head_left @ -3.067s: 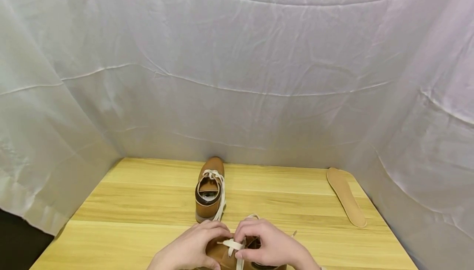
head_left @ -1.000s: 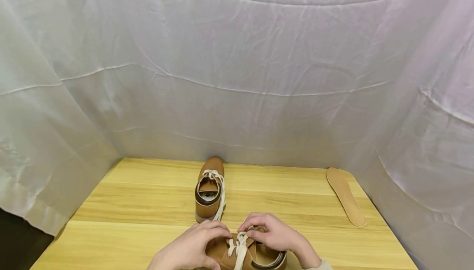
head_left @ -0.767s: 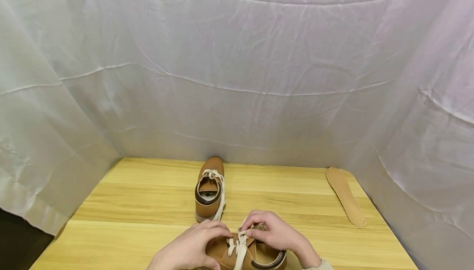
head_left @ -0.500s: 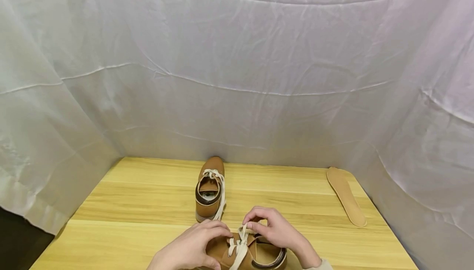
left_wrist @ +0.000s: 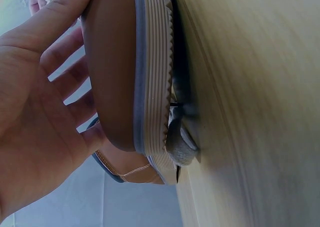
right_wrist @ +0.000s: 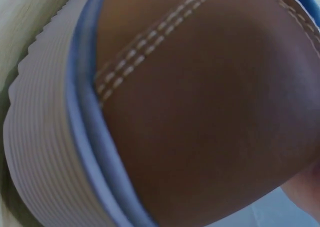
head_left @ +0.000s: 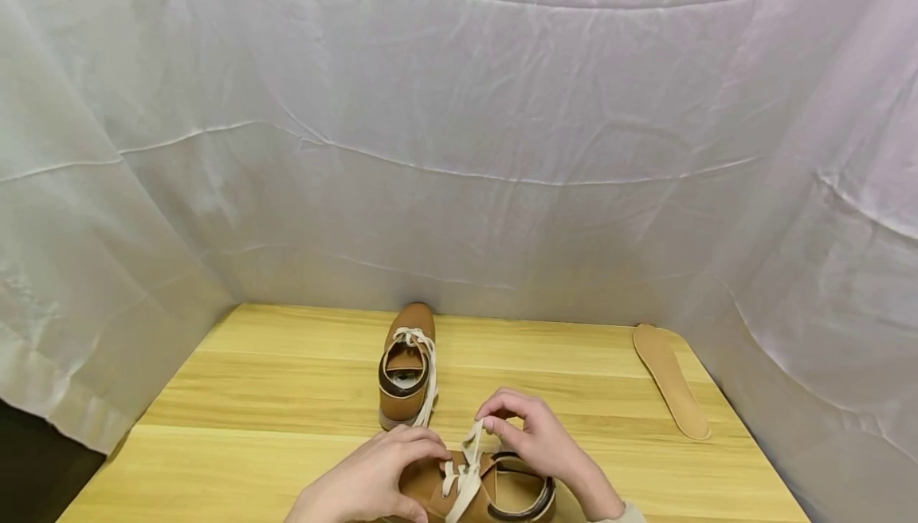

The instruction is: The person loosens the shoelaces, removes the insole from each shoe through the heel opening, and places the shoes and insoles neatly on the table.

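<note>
A brown shoe [head_left: 436, 494] with a dark collar lies at the table's near edge, toe to the left, partly cut off below. My left hand [head_left: 369, 477] holds its toe, the thumb on the near side and the fingers over the far side. In the left wrist view, the toe [left_wrist: 114, 62] stands between thumb and fingers, above a ribbed sole. My right hand [head_left: 539, 437] pinches the cream shoelace [head_left: 472, 442] between thumb and forefinger, drawn up from the shoe's lacing. The right wrist view is filled by the shoe's stitched heel [right_wrist: 200, 117].
A matching brown shoe [head_left: 407, 407] stands farther back, toe away, its long laces hanging down its right side. On the right lies a tan insole [head_left: 670, 383]. Grey cloth [head_left: 502, 148] walls in the wooden table [head_left: 287, 395] at the back and sides.
My right hand has moved away from the lacing, up and slightly right, stretching the pinched shoelace. The shoe's opening shows more. My left hand has stayed on the toe.
</note>
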`<state>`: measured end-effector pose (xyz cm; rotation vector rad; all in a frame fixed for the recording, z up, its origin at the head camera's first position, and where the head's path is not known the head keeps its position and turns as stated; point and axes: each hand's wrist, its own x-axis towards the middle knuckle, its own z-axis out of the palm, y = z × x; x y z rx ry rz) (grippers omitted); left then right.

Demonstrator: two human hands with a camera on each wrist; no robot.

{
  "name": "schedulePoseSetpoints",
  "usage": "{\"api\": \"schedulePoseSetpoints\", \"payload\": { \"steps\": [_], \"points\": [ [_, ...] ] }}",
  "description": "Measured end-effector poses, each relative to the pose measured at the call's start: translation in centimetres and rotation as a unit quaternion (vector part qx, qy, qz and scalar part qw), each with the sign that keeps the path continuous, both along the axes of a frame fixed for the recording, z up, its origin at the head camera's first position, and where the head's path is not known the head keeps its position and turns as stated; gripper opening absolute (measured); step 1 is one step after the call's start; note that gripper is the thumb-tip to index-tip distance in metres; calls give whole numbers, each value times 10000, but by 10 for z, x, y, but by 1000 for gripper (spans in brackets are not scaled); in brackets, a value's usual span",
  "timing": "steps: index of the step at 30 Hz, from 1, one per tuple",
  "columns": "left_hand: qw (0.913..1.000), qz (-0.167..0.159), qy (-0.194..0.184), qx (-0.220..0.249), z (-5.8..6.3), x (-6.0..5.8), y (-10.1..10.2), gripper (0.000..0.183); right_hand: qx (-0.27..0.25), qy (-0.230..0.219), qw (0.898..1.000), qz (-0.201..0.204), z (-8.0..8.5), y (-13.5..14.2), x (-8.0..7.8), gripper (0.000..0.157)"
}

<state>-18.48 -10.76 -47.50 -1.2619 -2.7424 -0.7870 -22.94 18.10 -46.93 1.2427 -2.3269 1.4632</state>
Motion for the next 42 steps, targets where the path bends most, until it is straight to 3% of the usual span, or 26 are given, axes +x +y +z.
{"api": "schedulePoseSetpoints", "payload": {
  "steps": [18, 31, 42],
  "points": [
    [9999, 52, -105, -41, 2, -1, 0, 66, -334, 126, 9960, -818, 8, 3, 0, 14],
    [9999, 62, -67, -60, 1, -1, 0, 66, -694, 341, 9903, -1154, 16, 5, 1, 19],
    [9999, 63, -72, -60, 2, -1, 0, 67, -890, 286, 9808, -1710, 19, 10, -2, 17]
  ]
}}
